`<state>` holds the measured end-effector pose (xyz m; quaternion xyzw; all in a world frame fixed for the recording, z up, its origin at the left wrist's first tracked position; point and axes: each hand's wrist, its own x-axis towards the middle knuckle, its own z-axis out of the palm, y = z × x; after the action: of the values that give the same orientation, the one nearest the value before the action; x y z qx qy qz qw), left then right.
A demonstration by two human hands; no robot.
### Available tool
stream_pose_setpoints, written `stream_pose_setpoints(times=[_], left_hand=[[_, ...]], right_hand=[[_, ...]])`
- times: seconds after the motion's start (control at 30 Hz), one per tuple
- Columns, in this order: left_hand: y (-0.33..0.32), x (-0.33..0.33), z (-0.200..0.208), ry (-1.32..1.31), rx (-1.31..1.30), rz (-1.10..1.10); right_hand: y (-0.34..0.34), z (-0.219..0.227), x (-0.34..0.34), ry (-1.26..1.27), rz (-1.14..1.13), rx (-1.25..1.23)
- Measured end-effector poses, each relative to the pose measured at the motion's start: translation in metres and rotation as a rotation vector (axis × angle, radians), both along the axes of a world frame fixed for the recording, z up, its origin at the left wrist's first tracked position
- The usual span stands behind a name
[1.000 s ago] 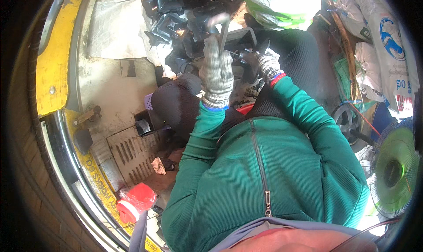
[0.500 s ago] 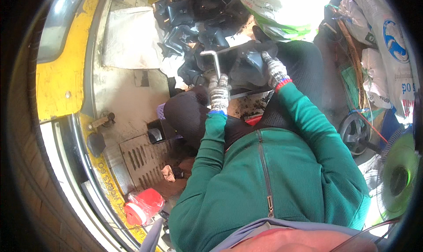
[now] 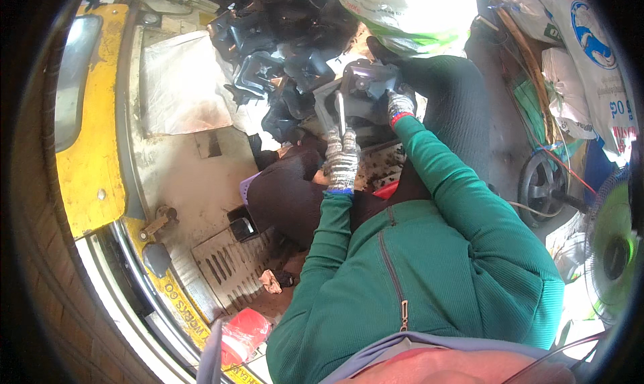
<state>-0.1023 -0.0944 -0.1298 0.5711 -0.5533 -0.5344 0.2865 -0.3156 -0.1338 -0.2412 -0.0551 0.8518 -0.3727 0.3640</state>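
Note:
In striped knit gloves, both my hands work in front of my lap. My left hand [image 3: 341, 161] is closed around a bent metal rod [image 3: 342, 112] that points away from me. The rod's far end meets a dark, shiny moulded part [image 3: 367, 82], and the exact contact is blurred. At the right edge of that part, my right hand [image 3: 401, 105] grips it with bent fingers. The part is tilted over my legs, and its underside is hidden.
A heap of similar black parts [image 3: 268, 69] lies ahead, beside a white sheet [image 3: 184, 82]. A white and green sack [image 3: 409, 15] stands beyond. At right are a black wheel [image 3: 540, 186] and a fan [image 3: 609, 250]. Yellow machinery [image 3: 90, 129] runs along the left.
The moulded part has turned and now shows a different side. My left hand has shifted slightly nearer and right with the rod, whose bent end now meets the part. My right hand has moved left.

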Motion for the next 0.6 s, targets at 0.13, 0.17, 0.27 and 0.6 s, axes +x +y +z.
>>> stream_pose_setpoints(times=[0.13, 0.17, 0.27, 0.6], left_hand=[[-0.001, -0.028, 0.027, 0.087, 0.040, 0.015], [-0.004, -0.033, 0.031, 0.080, 0.088, 0.022], [-0.013, -0.032, 0.028, 0.011, 0.135, -0.006], [-0.021, -0.041, 0.010, -0.212, -0.504, -0.154]], right_hand=[[0.001, 0.034, 0.010, -0.099, 0.144, -0.200], [0.001, 0.046, 0.010, -0.075, 0.228, -0.222], [0.009, 0.114, 0.018, 0.305, 0.548, -0.028], [-0.021, 0.089, -0.015, 0.433, 0.904, 0.011]])
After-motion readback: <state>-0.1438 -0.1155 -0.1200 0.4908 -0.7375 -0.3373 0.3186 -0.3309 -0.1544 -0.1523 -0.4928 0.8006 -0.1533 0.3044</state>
